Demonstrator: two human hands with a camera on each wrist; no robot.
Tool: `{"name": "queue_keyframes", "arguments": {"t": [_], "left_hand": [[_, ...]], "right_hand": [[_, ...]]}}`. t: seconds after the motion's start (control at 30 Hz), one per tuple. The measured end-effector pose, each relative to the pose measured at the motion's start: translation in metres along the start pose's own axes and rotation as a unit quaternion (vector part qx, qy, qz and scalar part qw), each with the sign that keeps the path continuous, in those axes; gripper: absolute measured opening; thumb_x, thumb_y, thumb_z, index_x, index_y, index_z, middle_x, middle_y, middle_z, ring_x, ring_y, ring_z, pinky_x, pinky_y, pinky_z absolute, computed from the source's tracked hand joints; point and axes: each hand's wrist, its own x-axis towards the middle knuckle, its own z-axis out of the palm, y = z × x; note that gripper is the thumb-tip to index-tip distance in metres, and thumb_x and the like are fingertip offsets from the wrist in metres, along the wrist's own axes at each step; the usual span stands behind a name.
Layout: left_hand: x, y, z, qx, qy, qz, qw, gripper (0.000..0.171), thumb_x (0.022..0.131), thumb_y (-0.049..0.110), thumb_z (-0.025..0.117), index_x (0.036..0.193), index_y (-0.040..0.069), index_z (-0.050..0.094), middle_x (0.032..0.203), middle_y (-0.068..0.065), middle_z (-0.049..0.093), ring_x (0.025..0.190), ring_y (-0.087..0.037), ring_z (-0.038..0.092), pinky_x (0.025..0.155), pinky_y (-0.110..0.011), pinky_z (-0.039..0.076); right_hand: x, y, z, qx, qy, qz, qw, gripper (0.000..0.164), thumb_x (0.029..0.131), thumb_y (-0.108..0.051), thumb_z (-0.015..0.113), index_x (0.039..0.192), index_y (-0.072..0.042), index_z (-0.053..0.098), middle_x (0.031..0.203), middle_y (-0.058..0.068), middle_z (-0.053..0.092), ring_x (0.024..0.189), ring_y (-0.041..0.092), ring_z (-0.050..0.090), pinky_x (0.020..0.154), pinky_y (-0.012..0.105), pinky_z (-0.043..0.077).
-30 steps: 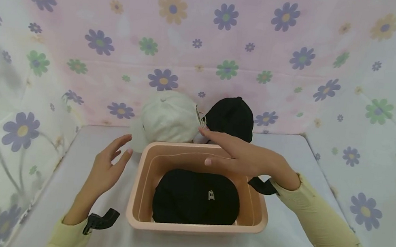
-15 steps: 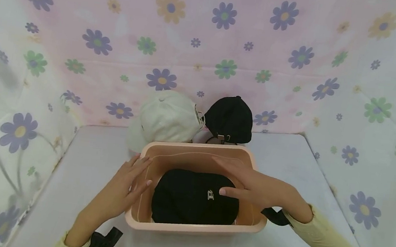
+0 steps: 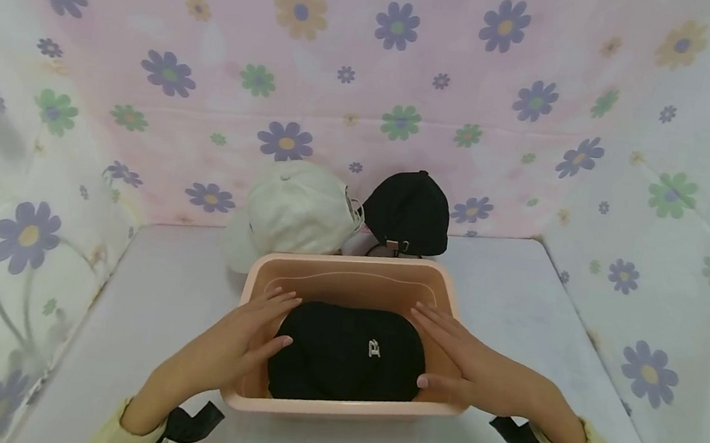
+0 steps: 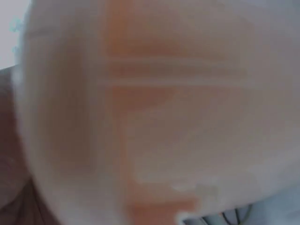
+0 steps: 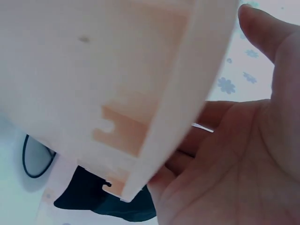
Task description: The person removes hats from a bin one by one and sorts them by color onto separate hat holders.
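Note:
A peach plastic bin (image 3: pixel 343 409) stands on the table with a black baseball cap (image 3: pixel 339 362) lying in it, a small metal letter emblem on its front. My left hand (image 3: pixel 234 348) reaches over the bin's left rim, its fingers extended and the thumb at the cap's left edge. Across from it, my right hand (image 3: pixel 476 374) lies over the right rim, fingers straight, thumb near the cap's right end. From the right wrist, the bin's outer wall (image 5: pixel 56 70) shows beside the palm. The blurred bin wall (image 4: pixel 187 126) fills most of the left wrist view.
Behind the bin sit a cream-white cap (image 3: pixel 300 208) and another black cap (image 3: pixel 408 213) with a buckled strap. The pale table (image 3: pixel 511 290) meets flower-patterned cloth (image 3: pixel 349 38) at the back and on both sides.
My left hand has moved right, from beside the bin to over its left rim. My right hand has drawn back from the far rim to the bin's right side.

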Motion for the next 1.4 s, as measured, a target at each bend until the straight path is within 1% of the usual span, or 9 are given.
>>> {"name": "queue_keyframes", "arguments": {"t": [0.2, 0.4, 0.57, 0.67, 0.8, 0.93, 1.03, 1.13, 1.4], "left_hand": [[0.014, 0.010, -0.014, -0.028, 0.011, 0.041, 0.9987, 0.053, 0.098, 0.019, 0.069, 0.147, 0.007, 0.052, 0.147, -0.012, 0.056, 0.134, -0.031, 0.055, 0.106, -0.052, 0.048], [0.030, 0.018, -0.026, -0.047, 0.011, 0.064, 0.9968, 0.052, 0.096, 0.015, 0.072, 0.145, 0.009, 0.055, 0.144, -0.009, 0.059, 0.133, -0.028, 0.057, 0.107, -0.052, 0.048], [0.046, 0.017, -0.023, -0.026, -0.050, 0.063, 0.9964, 0.052, 0.098, 0.016, 0.070, 0.145, 0.003, 0.053, 0.144, -0.014, 0.058, 0.133, -0.031, 0.056, 0.109, -0.054, 0.046], [0.054, 0.016, -0.018, 0.007, -0.095, 0.041, 0.9946, 0.053, 0.098, 0.019, 0.070, 0.144, -0.001, 0.052, 0.143, -0.018, 0.059, 0.131, -0.034, 0.058, 0.108, -0.053, 0.047], [0.062, 0.016, -0.013, 0.038, -0.176, 0.002, 0.9837, 0.061, 0.096, 0.023, 0.073, 0.145, -0.004, 0.050, 0.144, -0.019, 0.057, 0.132, -0.034, 0.056, 0.111, -0.051, 0.045], [0.066, 0.018, -0.011, 0.063, -0.266, -0.050, 0.9607, 0.070, 0.096, 0.028, 0.073, 0.149, -0.006, 0.044, 0.150, -0.023, 0.050, 0.138, -0.037, 0.050, 0.115, -0.051, 0.040], [0.068, 0.021, -0.009, 0.082, -0.307, -0.079, 0.9449, 0.073, 0.096, 0.031, 0.072, 0.151, -0.005, 0.042, 0.151, -0.024, 0.049, 0.140, -0.038, 0.047, 0.116, -0.050, 0.039], [0.069, 0.021, -0.006, 0.095, -0.322, -0.088, 0.9379, 0.075, 0.096, 0.033, 0.072, 0.152, -0.005, 0.041, 0.151, -0.023, 0.049, 0.141, -0.037, 0.046, 0.116, -0.049, 0.039], [0.074, 0.023, 0.005, 0.117, -0.331, -0.106, 0.9303, 0.084, 0.093, 0.032, 0.076, 0.156, -0.004, 0.033, 0.155, -0.024, 0.044, 0.146, -0.036, 0.041, 0.118, -0.047, 0.037]], "right_hand": [[-0.003, 0.003, 0.008, -0.018, 0.028, -0.010, 0.999, 0.093, 0.093, -0.057, 0.066, 0.164, -0.034, 0.011, 0.172, -0.009, 0.002, 0.159, 0.027, 0.003, 0.118, 0.070, 0.018], [-0.004, 0.005, 0.013, -0.046, 0.046, -0.013, 0.998, 0.109, 0.083, -0.066, 0.073, 0.165, -0.034, 0.008, 0.172, -0.010, 0.000, 0.159, 0.026, 0.003, 0.119, 0.067, 0.019], [-0.005, 0.006, 0.016, -0.054, 0.054, -0.009, 0.997, 0.114, 0.079, -0.068, 0.074, 0.165, -0.033, 0.008, 0.172, -0.009, 0.000, 0.159, 0.026, 0.004, 0.120, 0.065, 0.020], [-0.005, 0.006, 0.017, -0.062, 0.059, -0.002, 0.996, 0.116, 0.079, -0.070, 0.074, 0.165, -0.032, 0.006, 0.172, -0.009, 0.000, 0.159, 0.027, 0.004, 0.120, 0.065, 0.019], [-0.005, 0.006, 0.017, -0.080, 0.064, 0.008, 0.995, 0.117, 0.077, -0.072, 0.073, 0.165, -0.031, 0.006, 0.172, -0.007, 0.001, 0.159, 0.028, 0.005, 0.120, 0.065, 0.019], [-0.005, 0.005, 0.017, -0.107, 0.065, 0.013, 0.992, 0.118, 0.077, -0.075, 0.070, 0.165, -0.028, 0.007, 0.172, -0.006, 0.001, 0.159, 0.028, 0.005, 0.120, 0.063, 0.020], [-0.005, 0.004, 0.017, -0.132, 0.066, 0.016, 0.989, 0.119, 0.077, -0.078, 0.067, 0.166, -0.026, 0.007, 0.172, -0.005, 0.001, 0.159, 0.027, 0.005, 0.121, 0.060, 0.021], [-0.006, 0.004, 0.018, -0.154, 0.071, 0.016, 0.985, 0.119, 0.077, -0.080, 0.065, 0.166, -0.025, 0.007, 0.172, -0.005, 0.002, 0.159, 0.026, 0.005, 0.121, 0.058, 0.022], [-0.008, 0.005, 0.019, -0.172, 0.079, 0.023, 0.982, 0.118, 0.078, -0.082, 0.062, 0.166, -0.025, 0.007, 0.172, -0.005, 0.004, 0.159, 0.026, 0.007, 0.121, 0.058, 0.024]]}}
